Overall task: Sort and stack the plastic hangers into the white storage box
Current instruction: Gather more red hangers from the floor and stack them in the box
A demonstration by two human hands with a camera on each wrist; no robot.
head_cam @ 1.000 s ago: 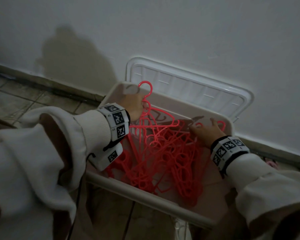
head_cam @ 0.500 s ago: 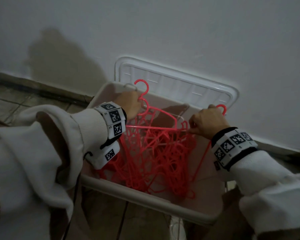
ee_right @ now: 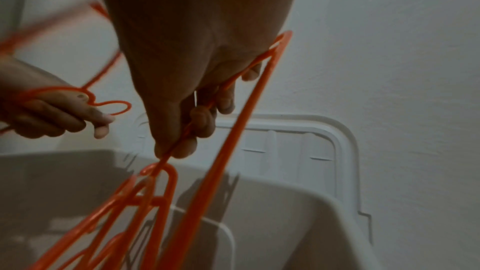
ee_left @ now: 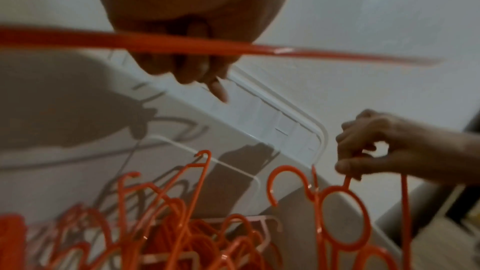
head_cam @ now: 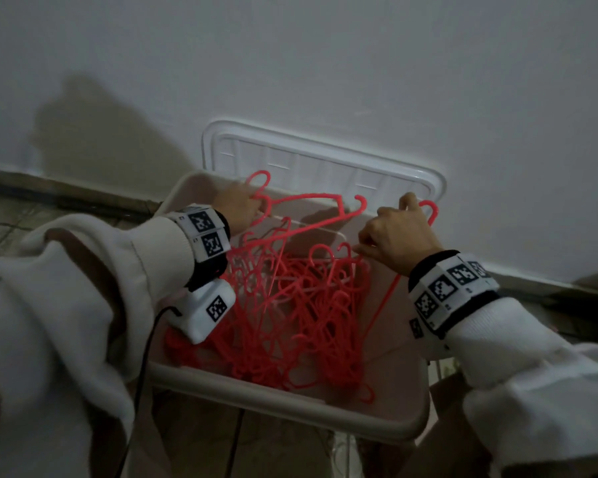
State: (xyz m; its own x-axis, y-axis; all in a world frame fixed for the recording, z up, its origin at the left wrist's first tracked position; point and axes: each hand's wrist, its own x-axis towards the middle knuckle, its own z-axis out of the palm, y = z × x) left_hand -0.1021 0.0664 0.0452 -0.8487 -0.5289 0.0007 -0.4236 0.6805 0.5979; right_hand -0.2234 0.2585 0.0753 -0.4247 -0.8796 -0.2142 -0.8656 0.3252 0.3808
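Note:
A tangled heap of several red plastic hangers [head_cam: 290, 305] fills the white storage box [head_cam: 277, 398]. My left hand [head_cam: 237, 207] grips one raised red hanger [head_cam: 304, 198] near its hook at the box's far left rim; the hanger's bar [ee_left: 182, 45] crosses under the hand. My right hand [head_cam: 396, 234] pinches another red hanger [ee_right: 228, 130] by its neck at the far right rim, its hook [head_cam: 430, 210] poking up beyond the fingers. Its arms hang down into the heap.
The box's white lid [head_cam: 325, 167] leans upright against the pale wall [head_cam: 325, 63] just behind the box. Tiled floor [head_cam: 21, 215] and a dark skirting run along the left. A black cable [head_cam: 142, 374] hangs from my left wrist in front of the box.
Both hands have risen toward the box's far rim. The left hand's hanger has lifted clear of the heap, and the right hand went from reaching into the heap to gripping a hanger.

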